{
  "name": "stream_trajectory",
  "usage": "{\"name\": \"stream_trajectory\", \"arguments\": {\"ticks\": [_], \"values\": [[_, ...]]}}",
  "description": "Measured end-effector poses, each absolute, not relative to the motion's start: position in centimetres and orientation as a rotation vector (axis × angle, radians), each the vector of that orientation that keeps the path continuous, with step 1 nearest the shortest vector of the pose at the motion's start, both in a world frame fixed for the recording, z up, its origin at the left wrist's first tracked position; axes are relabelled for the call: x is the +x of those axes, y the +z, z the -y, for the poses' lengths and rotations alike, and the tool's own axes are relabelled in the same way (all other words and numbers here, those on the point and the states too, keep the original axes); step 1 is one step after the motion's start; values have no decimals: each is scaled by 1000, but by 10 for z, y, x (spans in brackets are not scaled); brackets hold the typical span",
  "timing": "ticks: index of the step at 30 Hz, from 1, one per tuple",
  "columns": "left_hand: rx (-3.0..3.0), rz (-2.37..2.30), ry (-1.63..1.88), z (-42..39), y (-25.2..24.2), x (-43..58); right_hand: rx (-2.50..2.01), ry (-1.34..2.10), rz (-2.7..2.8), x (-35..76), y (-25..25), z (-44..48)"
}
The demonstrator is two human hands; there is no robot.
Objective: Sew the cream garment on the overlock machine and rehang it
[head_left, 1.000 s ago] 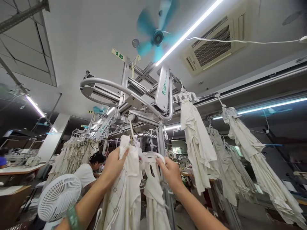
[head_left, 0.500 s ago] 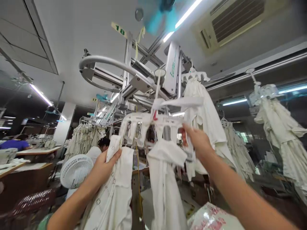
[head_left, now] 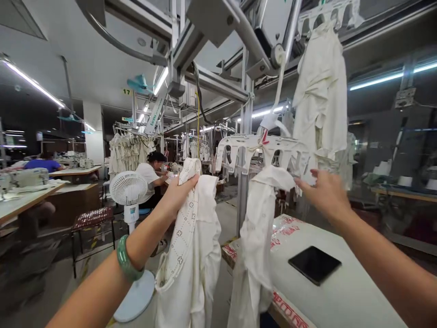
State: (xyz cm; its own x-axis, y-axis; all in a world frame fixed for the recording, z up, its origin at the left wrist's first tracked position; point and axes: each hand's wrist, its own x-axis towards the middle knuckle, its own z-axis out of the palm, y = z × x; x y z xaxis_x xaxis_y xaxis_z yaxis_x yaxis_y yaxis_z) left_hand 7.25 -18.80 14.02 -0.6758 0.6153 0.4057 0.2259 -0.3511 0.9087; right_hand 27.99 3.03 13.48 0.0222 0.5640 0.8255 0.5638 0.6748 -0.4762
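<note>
My left hand (head_left: 180,193) is closed on a white garment (head_left: 182,241) by its upper edge, which carries a small flower-and-dot pattern. The cloth hangs down below my fingers. A white multi-slot plastic hanger (head_left: 235,145) with a red part hangs from the overhead rail on a pale strap. Another white garment piece (head_left: 257,228) dangles from the middle of it. My right hand (head_left: 324,193) is beside the hanger's right end, fingers apart, its thumb close to the corner of that hanging piece. Whether the thumb touches the cloth I cannot tell.
A cloth-covered table (head_left: 314,237) with a dark tablet-like device (head_left: 314,264) stands at right. Left are a white fan (head_left: 129,189), a stool (head_left: 94,217) and a seated co-worker (head_left: 150,175). A metal rail frame (head_left: 205,27) and a hanging white garment (head_left: 321,91) are overhead.
The view has tipped down and the hanger now appears lower and further right. My right hand has come off the hanger's right end and opened. My left hand still grips the patterned garment.
</note>
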Motion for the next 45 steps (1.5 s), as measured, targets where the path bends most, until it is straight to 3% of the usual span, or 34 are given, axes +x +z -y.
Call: {"name": "stream_trajectory", "arguments": {"ticks": [6,9,12,16,23,30,36,40,45], "values": [[1182,-1377,2085,136,125,98,-592,394,1889,272,61,78],[1310,-1289,2036,112,125,119,-439,1161,1857,262,47,95],[1359,-1185,1958,95,128,138,-390,1458,1718,285,56,80],[1492,-1145,1822,73,125,162,-381,1489,1466,349,82,58],[2437,-1558,1737,3,131,234,-451,1271,1194,431,118,9],[2600,-1360,1670,-92,158,288,-725,1018,1100,491,121,-29],[2474,-1301,1568,-54,46,302,-1163,1004,1130,499,81,-48],[2508,-1320,1180,1,-36,336,-1280,1022,1175,485,65,-53],[2197,-1157,1131,2,-64,344,-1294,932,1199,483,71,-47]]}}
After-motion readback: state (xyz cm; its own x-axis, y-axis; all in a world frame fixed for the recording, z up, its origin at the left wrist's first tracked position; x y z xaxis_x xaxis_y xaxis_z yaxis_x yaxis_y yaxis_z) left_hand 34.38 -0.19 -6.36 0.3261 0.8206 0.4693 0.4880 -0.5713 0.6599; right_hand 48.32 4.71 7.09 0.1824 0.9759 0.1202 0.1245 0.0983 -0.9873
